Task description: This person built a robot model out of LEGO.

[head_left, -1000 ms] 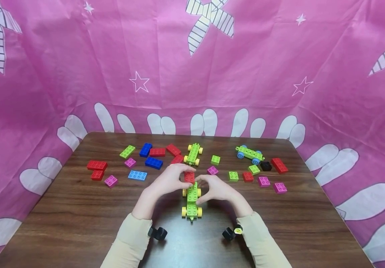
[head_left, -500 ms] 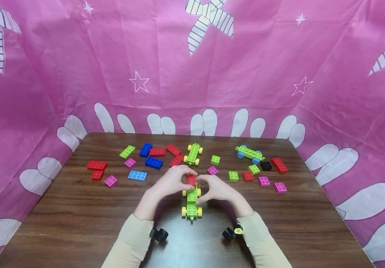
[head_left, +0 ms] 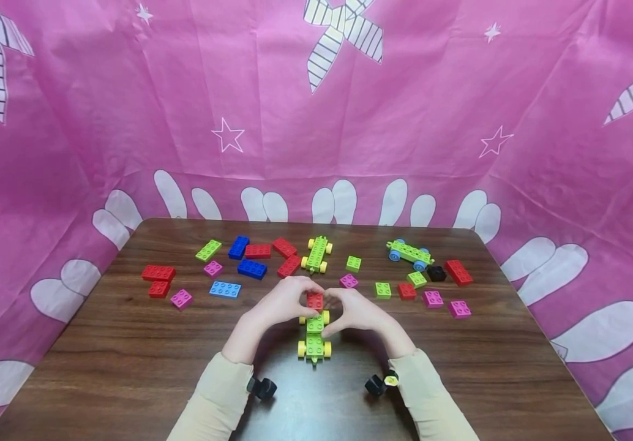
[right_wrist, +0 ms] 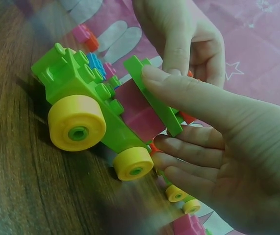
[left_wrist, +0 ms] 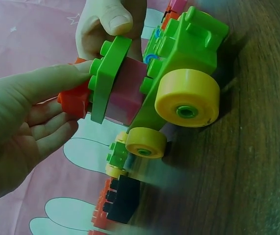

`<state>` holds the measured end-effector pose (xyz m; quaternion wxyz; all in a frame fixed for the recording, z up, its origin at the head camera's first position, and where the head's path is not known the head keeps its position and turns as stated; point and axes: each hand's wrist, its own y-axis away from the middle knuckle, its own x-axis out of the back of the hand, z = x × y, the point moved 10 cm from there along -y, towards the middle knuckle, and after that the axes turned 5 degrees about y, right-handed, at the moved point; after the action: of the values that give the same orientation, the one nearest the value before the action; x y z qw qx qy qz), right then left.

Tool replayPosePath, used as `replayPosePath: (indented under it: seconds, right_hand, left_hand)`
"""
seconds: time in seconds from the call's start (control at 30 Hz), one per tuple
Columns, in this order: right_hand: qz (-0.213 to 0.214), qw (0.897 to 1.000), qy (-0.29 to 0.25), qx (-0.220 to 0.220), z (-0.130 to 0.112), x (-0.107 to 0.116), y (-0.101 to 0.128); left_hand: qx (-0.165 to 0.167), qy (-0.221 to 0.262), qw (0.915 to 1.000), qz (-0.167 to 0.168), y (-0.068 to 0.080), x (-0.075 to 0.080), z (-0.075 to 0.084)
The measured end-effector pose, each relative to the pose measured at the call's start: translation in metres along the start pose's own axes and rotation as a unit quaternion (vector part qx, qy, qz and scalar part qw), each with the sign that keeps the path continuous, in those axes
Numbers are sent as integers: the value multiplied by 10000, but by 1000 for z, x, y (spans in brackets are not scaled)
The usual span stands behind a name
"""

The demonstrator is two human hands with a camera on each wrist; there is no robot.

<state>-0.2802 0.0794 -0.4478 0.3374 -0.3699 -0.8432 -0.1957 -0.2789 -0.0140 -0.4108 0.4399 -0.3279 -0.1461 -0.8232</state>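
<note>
Wrist views reveal a pink brick [left_wrist: 125, 95] hidden overhead; both hands' fingers [right_wrist: 179, 93] pinch it.

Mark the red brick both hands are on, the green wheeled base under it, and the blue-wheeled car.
red brick [head_left: 314, 300], head view, its studded top.
green wheeled base [head_left: 314, 340], head view, its near studded deck.
blue-wheeled car [head_left: 409, 253], head view, middle of its green deck.

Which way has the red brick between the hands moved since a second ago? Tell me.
Yes, slightly: the red brick has come toward the person and down onto the green wheeled car, away from the pink brick behind it.
</note>
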Motion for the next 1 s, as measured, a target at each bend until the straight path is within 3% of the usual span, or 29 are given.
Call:
replayPosePath:
  seconds: [0.6, 1.0]
  right_hand:
    - [-5, 10000, -44, -1, 0, 0, -1]
    - [51, 9999, -157, 1, 0, 0, -1]
  left_hand:
    - [-88, 114, 9996, -249, 3, 1, 0]
    - [353, 395, 9985, -117, 1, 3, -9]
